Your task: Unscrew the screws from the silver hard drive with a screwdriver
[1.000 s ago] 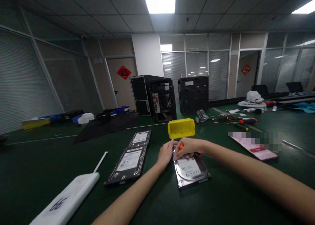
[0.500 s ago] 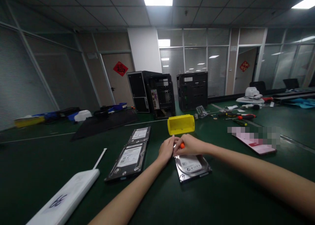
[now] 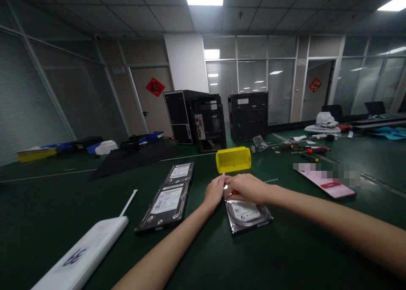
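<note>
A silver hard drive (image 3: 249, 222) with a white label lies flat on the green table in front of me. My left hand (image 3: 216, 191) is at the drive's far left corner, fingers curled against its edge, the fingertips partly hidden. In my right hand (image 3: 245, 187) is a screwdriver with an orange-red handle end (image 3: 235, 192); its thin shaft (image 3: 272, 180) sticks out to the right behind the hand. Both hands meet over the drive's far end. Left of them, two more hard drives (image 3: 166, 200) lie end to end, labels up.
A yellow bin (image 3: 234, 160) stands just beyond my hands. Black computer cases (image 3: 249, 116) are at the back. A pink phone (image 3: 333, 186) and several screwdrivers (image 3: 317, 149) lie to the right. A white device marked 39 (image 3: 85, 247), with a thin rod, is at front left.
The right hand has turned the screwdriver: its shaft now shows pointing right, and less of the orange handle end is visible. The left hand and the drives have stayed put.
</note>
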Demonstrator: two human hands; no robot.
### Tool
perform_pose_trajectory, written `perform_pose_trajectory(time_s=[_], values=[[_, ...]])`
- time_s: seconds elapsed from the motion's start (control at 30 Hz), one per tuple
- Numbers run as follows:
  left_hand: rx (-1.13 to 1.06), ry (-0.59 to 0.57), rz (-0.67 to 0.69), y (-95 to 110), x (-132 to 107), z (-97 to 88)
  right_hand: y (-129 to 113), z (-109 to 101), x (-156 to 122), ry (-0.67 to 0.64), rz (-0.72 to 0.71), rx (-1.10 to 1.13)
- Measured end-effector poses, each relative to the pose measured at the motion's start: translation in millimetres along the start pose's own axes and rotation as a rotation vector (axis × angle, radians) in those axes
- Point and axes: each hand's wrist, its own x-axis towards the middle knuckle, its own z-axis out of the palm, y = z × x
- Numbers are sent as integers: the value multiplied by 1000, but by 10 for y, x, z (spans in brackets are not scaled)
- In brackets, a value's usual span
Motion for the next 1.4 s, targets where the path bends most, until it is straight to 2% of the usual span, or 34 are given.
perform_pose_trajectory(time_s=[0.2, 0.37, 0.8, 1.0, 1.4], values=[[-1, -10, 1, 9, -3, 2, -58, -45, 3, -63, -41, -133], [3, -18, 5, 11, 1, 2, -84, -16, 10, -61, -19, -167], [23, -18, 18, -19, 8, 11, -40, 33, -9, 5, 24, 14], [32, -30, 31, -13, -2, -3, -20, 46, 2, -8, 78, 121], [33, -29, 31, -14, -9, 1, -19, 69, -2, 10, 123, 167]])
